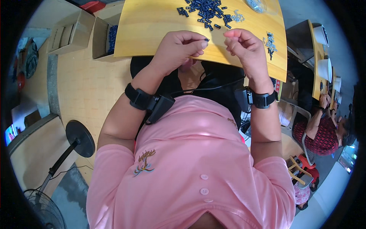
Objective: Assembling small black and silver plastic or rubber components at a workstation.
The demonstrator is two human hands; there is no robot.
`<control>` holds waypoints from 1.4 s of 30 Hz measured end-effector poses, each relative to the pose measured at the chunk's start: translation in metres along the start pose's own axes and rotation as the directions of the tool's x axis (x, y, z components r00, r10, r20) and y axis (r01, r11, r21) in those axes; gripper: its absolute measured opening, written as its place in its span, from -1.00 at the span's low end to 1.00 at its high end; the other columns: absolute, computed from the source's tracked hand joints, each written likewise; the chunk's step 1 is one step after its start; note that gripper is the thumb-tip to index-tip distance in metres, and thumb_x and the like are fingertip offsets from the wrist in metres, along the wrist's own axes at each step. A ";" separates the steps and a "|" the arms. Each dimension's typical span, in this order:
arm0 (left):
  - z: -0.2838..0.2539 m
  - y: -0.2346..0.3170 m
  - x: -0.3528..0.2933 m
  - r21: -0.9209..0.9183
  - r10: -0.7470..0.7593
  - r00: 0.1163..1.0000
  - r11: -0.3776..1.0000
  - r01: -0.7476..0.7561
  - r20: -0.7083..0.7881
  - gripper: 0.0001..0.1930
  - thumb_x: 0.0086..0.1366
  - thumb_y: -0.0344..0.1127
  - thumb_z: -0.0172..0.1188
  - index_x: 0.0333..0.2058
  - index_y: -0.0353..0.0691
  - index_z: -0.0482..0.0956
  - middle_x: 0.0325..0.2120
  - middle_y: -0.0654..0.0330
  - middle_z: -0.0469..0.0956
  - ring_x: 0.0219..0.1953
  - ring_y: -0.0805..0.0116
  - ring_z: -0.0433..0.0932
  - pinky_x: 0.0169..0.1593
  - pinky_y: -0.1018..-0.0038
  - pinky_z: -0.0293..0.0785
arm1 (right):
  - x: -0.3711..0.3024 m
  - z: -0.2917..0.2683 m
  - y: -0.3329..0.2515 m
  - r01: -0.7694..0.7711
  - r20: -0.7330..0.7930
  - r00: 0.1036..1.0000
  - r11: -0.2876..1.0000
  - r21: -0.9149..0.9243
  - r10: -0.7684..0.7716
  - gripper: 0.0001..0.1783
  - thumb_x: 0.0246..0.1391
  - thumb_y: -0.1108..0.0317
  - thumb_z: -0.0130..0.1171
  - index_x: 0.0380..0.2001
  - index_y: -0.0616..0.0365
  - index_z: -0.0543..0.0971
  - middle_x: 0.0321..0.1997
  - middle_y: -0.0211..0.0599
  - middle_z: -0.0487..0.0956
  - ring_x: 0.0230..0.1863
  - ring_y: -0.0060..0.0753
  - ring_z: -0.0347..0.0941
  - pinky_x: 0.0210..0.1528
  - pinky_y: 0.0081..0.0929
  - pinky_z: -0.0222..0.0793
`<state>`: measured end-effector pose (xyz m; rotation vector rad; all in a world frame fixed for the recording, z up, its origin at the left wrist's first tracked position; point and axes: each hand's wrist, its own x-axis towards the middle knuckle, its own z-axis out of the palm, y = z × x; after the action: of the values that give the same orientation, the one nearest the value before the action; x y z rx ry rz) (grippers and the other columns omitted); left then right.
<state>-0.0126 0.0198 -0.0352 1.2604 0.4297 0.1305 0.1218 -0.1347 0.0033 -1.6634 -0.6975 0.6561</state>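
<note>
Black piece [206, 39] near parts heap [206, 10]

My L hand [177, 47] pinches a small blk part [206, 39] by edge of yellow table [145, 28]; my R hand [246, 44] nr it, fingers curled, contents unclear. Blk pcs [206, 10] piled beyond, pale bits [270, 41] to R.

**Bright, soft exposure; warped rim**

Reads bright and fairly even, apparently lit from above. Shows pale sheen on yellow tabletop [148, 26], soft highlights along folds of pink shirt [183, 152]. Darkens under table edge. Renders left hand [183, 49] and right hand [249, 47] reasonably sharp. Loses fine detail on seated person [318, 137] far right. Bends straight edges outward; fades to black at corners.
</note>
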 end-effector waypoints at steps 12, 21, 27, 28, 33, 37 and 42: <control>0.011 0.004 -0.007 0.074 0.074 0.995 0.994 -0.079 0.064 -0.75 0.17 -0.34 0.20 -0.23 -0.40 0.55 -0.49 0.21 0.56 -0.50 0.58 0.50 -0.37 0.67 0.44 | -0.009 0.017 -0.001 -0.155 0.074 0.987 0.951 0.267 0.140 -0.87 -0.02 0.45 0.22 -0.36 0.25 0.56 -0.52 -0.43 0.54 -0.53 -0.73 0.40 -0.51 -0.80 0.28; 0.011 0.002 -0.006 0.058 0.126 0.988 0.990 -0.132 0.093 -0.75 0.18 -0.33 0.19 -0.24 -0.40 0.55 -0.52 0.21 0.55 -0.55 0.58 0.47 -0.40 0.68 0.43 | -0.014 0.026 -0.006 -0.074 -0.048 0.996 0.996 0.044 0.076 -0.85 -0.03 0.42 0.23 -0.39 0.29 0.58 -0.56 -0.44 0.53 -0.57 -0.70 0.37 -0.53 -0.77 0.27; 0.009 0.008 -0.006 0.151 0.074 0.997 0.986 -0.074 0.002 -0.78 0.19 -0.35 0.16 -0.25 -0.40 0.55 -0.46 0.21 0.56 -0.44 0.57 0.51 -0.35 0.67 0.46 | -0.021 0.037 -0.011 0.379 0.044 0.905 0.754 -0.536 -0.423 -0.84 -0.09 0.48 0.15 -0.38 0.34 0.53 -0.49 -0.17 0.50 -0.44 -0.26 0.43 -0.37 -0.43 0.37; 0.009 0.007 -0.005 0.150 0.075 0.997 0.986 -0.074 0.003 -0.78 0.19 -0.35 0.16 -0.25 -0.40 0.55 -0.46 0.21 0.56 -0.44 0.57 0.51 -0.35 0.67 0.46 | -0.022 0.041 -0.012 0.488 0.134 0.823 0.565 -0.666 -0.552 -0.81 -0.13 0.49 0.13 -0.36 0.34 0.52 -0.44 -0.08 0.49 -0.37 -0.11 0.43 -0.30 -0.33 0.38; 0.004 0.005 -0.001 0.222 0.088 0.996 0.972 -0.079 -0.031 -0.79 0.18 -0.36 0.17 -0.27 -0.38 0.57 -0.46 0.24 0.56 -0.45 0.58 0.49 -0.34 0.65 0.45 | -0.025 0.049 -0.018 0.498 0.185 0.817 0.506 -0.704 -0.546 -0.69 -0.21 0.51 0.13 -0.28 0.31 0.47 -0.34 0.01 0.47 -0.26 0.04 0.39 -0.20 -0.25 0.36; -0.001 0.007 0.003 0.189 0.092 0.994 0.979 -0.081 -0.053 -0.80 0.15 -0.35 0.20 -0.29 -0.37 0.58 -0.48 0.26 0.56 -0.48 0.60 0.46 -0.35 0.65 0.43 | -0.011 0.039 -0.006 0.315 0.095 0.949 0.881 -0.353 -0.302 -0.72 -0.11 0.49 0.17 -0.24 0.31 0.50 -0.37 -0.21 0.49 -0.31 -0.34 0.42 -0.25 -0.50 0.36; -0.007 0.008 0.007 0.044 0.073 0.991 0.997 -0.068 -0.114 -0.80 0.12 -0.34 0.22 -0.32 -0.35 0.58 -0.52 0.28 0.53 -0.49 0.59 0.45 -0.34 0.70 0.38 | 0.028 0.005 0.011 0.061 -0.096 0.990 0.934 -0.351 -0.101 -0.78 -0.04 0.41 0.17 -0.29 0.27 0.58 -0.52 -0.42 0.54 -0.50 -0.63 0.39 -0.38 -0.68 0.33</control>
<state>-0.0081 0.0311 -0.0310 1.3117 0.4899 0.2569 0.1375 -0.1125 -0.0105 -1.9679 -0.8309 0.3891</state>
